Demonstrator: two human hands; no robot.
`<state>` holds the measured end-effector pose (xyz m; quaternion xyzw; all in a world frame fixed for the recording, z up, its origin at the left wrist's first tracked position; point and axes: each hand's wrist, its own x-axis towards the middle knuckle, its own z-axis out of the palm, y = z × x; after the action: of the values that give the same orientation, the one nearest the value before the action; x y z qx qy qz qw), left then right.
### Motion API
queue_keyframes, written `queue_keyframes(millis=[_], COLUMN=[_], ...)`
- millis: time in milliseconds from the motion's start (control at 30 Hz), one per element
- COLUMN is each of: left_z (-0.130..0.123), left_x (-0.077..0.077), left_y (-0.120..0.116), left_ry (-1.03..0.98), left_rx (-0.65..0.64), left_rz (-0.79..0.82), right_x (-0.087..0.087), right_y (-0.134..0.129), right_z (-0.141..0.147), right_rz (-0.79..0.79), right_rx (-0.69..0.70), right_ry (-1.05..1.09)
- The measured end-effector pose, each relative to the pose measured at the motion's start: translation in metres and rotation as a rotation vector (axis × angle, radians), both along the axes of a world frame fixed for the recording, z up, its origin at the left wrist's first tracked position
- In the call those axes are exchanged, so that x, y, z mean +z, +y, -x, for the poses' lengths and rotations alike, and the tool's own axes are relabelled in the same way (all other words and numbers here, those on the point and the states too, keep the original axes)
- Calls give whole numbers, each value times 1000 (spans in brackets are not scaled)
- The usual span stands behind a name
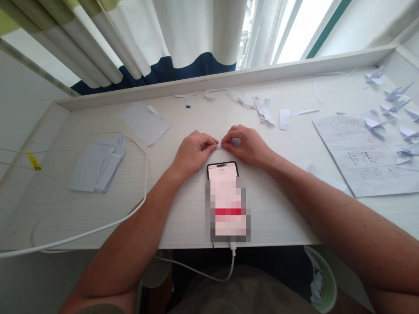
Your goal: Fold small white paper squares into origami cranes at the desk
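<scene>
Between my two hands, low over the middle of the white desk, is a small piece of white paper (219, 145). My left hand (197, 150) pinches its left end with thumb and forefinger. The other end sits in the pinch of my right hand (244, 146). Fingertips cover most of the paper, so its folds cannot be made out. Just below the hands a phone (225, 200) lies face up, its screen lit and partly blurred out, with a white cable (233, 249) plugged into its lower end.
Folded paper cranes (394, 104) stand at the right, some on a written sheet (369, 152). Paper scraps (262, 109) lie at the back. Paper stacks (96, 163) and loose sheets (147, 124) are at left. A white cable (144, 174) loops over my left forearm. A basket (329, 279) stands below.
</scene>
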<state>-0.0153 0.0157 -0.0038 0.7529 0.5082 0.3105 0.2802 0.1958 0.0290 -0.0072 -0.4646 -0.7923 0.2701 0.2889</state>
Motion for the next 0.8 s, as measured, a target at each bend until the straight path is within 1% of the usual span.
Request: queue_keyframes(millis=[100,167,267,367,467,600,700,800], left_z=[1,2,3,4,4,1,-1,-2], left_x=[1,1,1,1,2,5,6,6], left_y=[0,0,-1,0,2,3,4,5], left_ry=[23,62,110,119,107,36,-23,-66], left_rx=[-26,-39,-22,-47,-69,-43,-1,26], left_rz=[-18,-21,-27,-43,-49,26,102,140], right_x=[-2,-3,-3,-2,1,4,5,5], right_y=[0,0,1,2,4,4,3,2], right_z=[-2,-4,-6,-4,-1,1,2,3], right_rz=[-16,-33,-55,-50,-5,45,59,68], right_rx=[11,53,106,83,57,34,16,0], right_ry=[-1,-13,-44,-71,-45,-2,5,9])
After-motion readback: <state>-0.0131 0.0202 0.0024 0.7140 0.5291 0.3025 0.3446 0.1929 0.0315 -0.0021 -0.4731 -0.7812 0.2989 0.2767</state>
